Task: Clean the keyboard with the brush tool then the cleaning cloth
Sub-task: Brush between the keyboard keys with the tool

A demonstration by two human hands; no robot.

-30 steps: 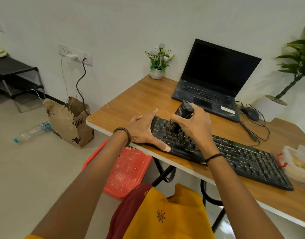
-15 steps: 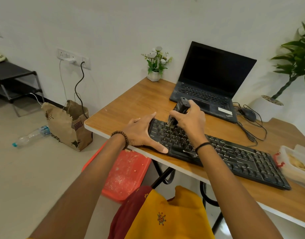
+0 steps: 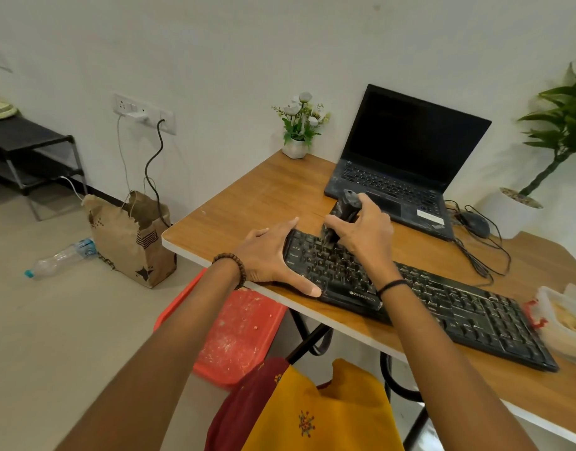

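R hand (image 3: pixel 361 232), fingers curled round brush tool (image 3: pixel 344 209), bristles on keyboard (image 3: pixel 459 307) at its 10 o'clock corner. L hand (image 3: pixel 270 258), fingers spread, braces the 9 o'clock end. Keyboard sits at bench (image 3: pixel 247 206) 6 o'clock edge: hard strokes could skid it off, or flick grit onto laptop (image 3: pixel 410 148) at 12.

head view, looking down, desk (image 3: pixel 247 206) near

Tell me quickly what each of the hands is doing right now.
Left hand: open, fingers straight, braced against the left end of the keyboard.
Right hand: gripping the brush, tip down on the keyboard.
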